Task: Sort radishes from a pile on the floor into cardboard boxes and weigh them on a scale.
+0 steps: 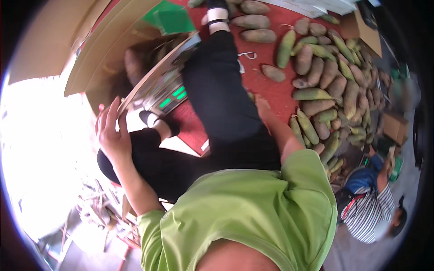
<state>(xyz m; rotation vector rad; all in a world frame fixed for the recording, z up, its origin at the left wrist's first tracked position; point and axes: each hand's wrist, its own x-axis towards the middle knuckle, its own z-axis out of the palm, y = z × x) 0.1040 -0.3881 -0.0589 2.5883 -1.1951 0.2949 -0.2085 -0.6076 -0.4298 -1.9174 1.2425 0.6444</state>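
At the left, my left hand (114, 135) is at the near corner of an open cardboard carton (153, 72). Its fingers are stretched out and slightly apart, touching the carton's edge, with no loose object in them. My right hand (262, 105) is low beside my black-trousered thigh, over the red floor covering; its fingers are mostly hidden. Closest to it is a single brown oblong vegetable (273, 72). Inside the carton, a large brownish vegetable (134, 67) shows in shadow. Next to the carton is a scale (169, 98) with a lit green display.
A large heap of long brown and green vegetables (337, 86) spreads at the right. More brown ones (252, 21) lie at the far side near my foot. A green sheet (168, 17) rests by the carton. Another person (364, 203) in a striped shirt crouches at lower right, near a small box (395, 128).
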